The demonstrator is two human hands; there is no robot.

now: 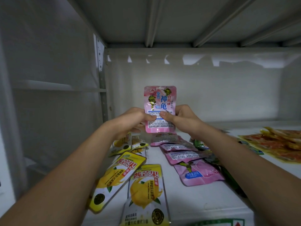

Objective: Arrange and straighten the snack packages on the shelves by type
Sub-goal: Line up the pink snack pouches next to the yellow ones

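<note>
Shelf (pixel 187 198) comes first, with yellow packs (pixel 146 190) lying at the left and pink packs (pixel 184 154) in a row beside them. Both hands, left (pixel 135 119) and right (pixel 182 118), pinch one pink pack (pixel 160 101) upright above that row. It looks light, thin and slippery, so holding its lower edges seems best.

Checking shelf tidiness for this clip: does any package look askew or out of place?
Yes. The left yellow mango pouch lies tilted beside a straighter one, and the front pink pouch is skewed against its row.
</note>
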